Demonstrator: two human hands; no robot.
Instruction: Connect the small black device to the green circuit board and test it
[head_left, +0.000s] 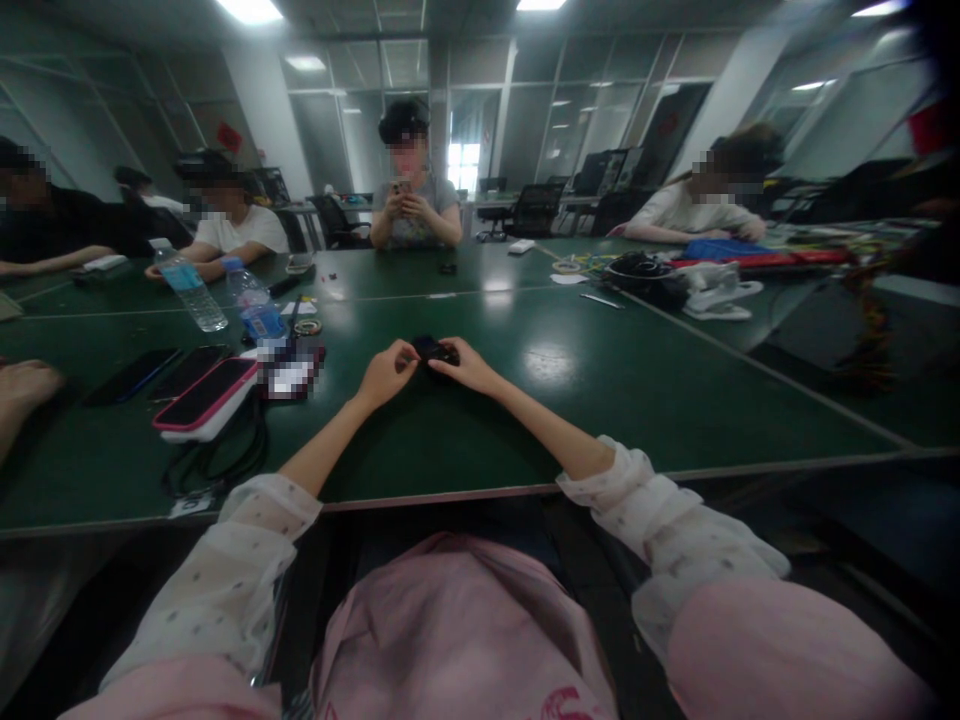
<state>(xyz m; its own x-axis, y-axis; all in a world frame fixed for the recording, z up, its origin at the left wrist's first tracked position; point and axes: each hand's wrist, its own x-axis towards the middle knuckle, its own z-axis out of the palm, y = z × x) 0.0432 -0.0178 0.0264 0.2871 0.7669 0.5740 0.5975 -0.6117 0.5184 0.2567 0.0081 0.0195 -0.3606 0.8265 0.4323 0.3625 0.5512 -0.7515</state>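
Observation:
A small black object [430, 349] is between my two hands, over the middle of the green table [465, 440]. My right hand [466, 366] has its fingers closed round the object's right side. At the object's left edge is my left hand [391, 372], thumb and fingertips pinched together; whether they grip the object itself or some small part is too small to tell. What the black object is cannot be made out.
Left on the table are a pink-edged phone [208, 393], dark phones [135, 376], cables and two bottles [256, 306], [192, 290]. A person's hand [28, 388] rests at the far left. Black and white items [646, 278] lie at the right; people sit across.

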